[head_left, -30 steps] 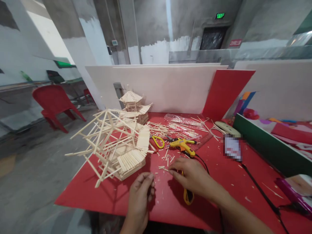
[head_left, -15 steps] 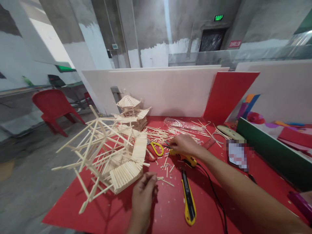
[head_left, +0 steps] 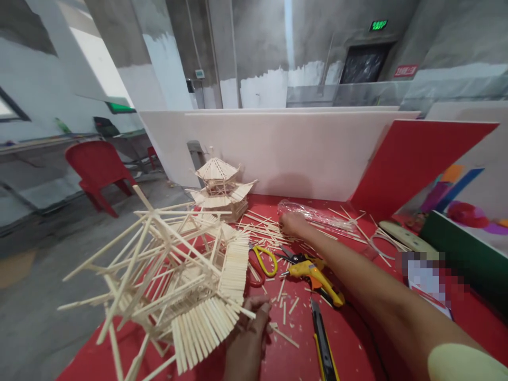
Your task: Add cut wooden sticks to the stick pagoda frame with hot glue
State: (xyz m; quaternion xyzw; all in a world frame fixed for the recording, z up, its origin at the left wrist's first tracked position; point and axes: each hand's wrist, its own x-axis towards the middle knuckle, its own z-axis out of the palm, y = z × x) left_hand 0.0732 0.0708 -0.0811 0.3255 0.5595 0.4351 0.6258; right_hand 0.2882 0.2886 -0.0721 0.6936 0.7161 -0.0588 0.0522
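A large model roof frame (head_left: 174,280) of thin wooden sticks lies tilted on the red table (head_left: 357,338) at the left. My left hand (head_left: 250,338) rests closed at its lower right edge, fingertips against the slats. My right hand (head_left: 291,223) reaches far across the table to the heap of loose wooden sticks (head_left: 262,230), fingers curled down onto them; what it grips is hidden. A smaller finished stick pagoda (head_left: 220,188) stands behind, by the white board.
Yellow-handled scissors (head_left: 265,260), a yellow glue gun (head_left: 315,275) with black cord and a yellow utility knife (head_left: 323,346) lie under my right arm. A clear plastic bag (head_left: 317,216) lies by the sticks. White and red boards wall the back. A red chair (head_left: 95,169) stands left.
My right hand left the glue gun and stretched farther back to the stick heap. The view moved closer to the roof frame; my left hand stayed at its edge.
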